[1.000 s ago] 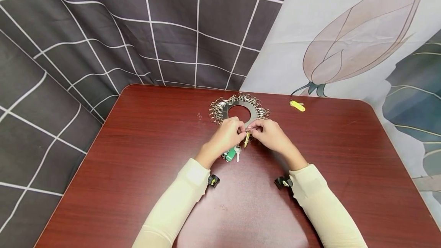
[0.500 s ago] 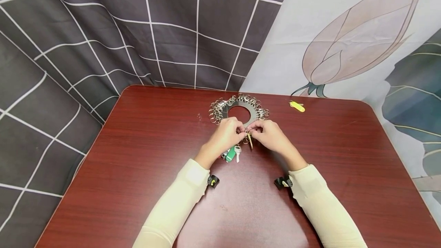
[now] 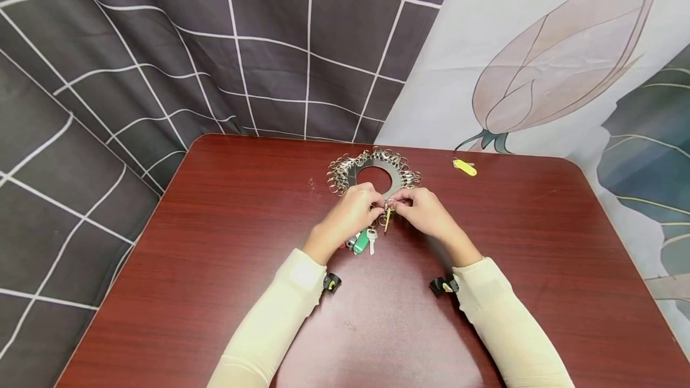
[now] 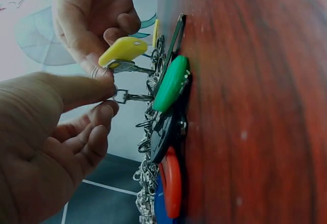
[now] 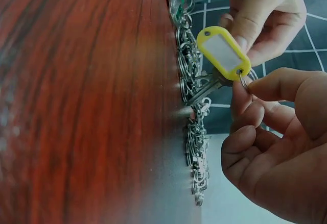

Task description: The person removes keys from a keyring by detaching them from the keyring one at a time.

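Note:
My left hand (image 3: 358, 203) pinches the small metal ring of a clasp (image 4: 121, 96) between thumb and forefinger. Close beside it, my right hand (image 3: 422, 209) pinches the split ring (image 5: 243, 81) of a yellow key tag (image 5: 224, 53), fingertips of both hands almost meeting. From that ring a silver key (image 5: 207, 89) also hangs, next to the tag with its white label. The clasp belongs to a flat grey ring (image 3: 398, 181) edged with many metal clasps, lying on the table. A green key tag (image 4: 172, 83) and another key (image 3: 372, 241) lie below my left hand.
Black (image 4: 164, 140) and red (image 4: 172, 183) key tags sit along the same ring, with a blue one (image 4: 161, 203) partly hidden. Another yellow key tag (image 3: 465, 167) lies at the back right of the red-brown table (image 3: 242, 220). A checked curtain (image 3: 275, 64) hangs behind.
The yellow key tag swings right and then back to the left under my fingers. Both hands stay nearly in place with small finger movements.

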Motion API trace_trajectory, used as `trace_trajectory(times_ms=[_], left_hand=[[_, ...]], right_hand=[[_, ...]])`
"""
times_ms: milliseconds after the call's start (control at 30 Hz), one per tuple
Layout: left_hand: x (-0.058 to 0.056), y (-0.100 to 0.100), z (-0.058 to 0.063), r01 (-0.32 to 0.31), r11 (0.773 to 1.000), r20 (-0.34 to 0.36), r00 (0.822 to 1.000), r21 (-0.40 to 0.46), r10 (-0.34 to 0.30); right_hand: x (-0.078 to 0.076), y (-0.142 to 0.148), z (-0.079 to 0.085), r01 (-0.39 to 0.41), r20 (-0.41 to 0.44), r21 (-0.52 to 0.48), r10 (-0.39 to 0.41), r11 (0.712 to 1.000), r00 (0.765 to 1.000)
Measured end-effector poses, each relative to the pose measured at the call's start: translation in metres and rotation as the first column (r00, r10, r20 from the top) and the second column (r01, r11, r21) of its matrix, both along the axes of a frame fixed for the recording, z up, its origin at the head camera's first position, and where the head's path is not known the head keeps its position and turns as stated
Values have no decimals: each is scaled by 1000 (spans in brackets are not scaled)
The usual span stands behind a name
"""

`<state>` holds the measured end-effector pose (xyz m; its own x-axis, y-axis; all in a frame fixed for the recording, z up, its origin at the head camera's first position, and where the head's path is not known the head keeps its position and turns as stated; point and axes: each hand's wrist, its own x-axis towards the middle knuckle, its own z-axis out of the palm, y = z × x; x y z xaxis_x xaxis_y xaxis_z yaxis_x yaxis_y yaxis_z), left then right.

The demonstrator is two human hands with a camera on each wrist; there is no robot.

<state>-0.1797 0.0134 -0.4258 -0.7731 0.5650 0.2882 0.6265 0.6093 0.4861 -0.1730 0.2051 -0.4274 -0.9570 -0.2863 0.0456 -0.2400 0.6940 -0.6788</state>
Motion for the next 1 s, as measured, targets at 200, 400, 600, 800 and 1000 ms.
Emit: trace_trajectory(times_ms=[200, 400, 600, 800, 1000], left_hand=[[1, 3, 0, -53, 999, 21, 998, 2, 53], [1, 3, -3, -75, 997, -12, 997, 35, 75], [2, 0, 0, -1, 998, -93, 996, -59, -5], [3, -3, 4, 23, 992, -70, 997, -126, -32], [2, 0, 2, -53, 996, 4, 999, -76, 53]], right_hand=[[0, -1, 1, -11, 14, -40, 12, 999, 1000], [1, -2, 1, -10, 1, -33, 10, 999, 1000], [0, -1, -1, -15, 22, -40, 16, 999, 1000], [0, 0, 0, -32, 62, -92, 38, 995, 997], [-1, -1, 0, -33, 60, -105, 39, 994, 997]])
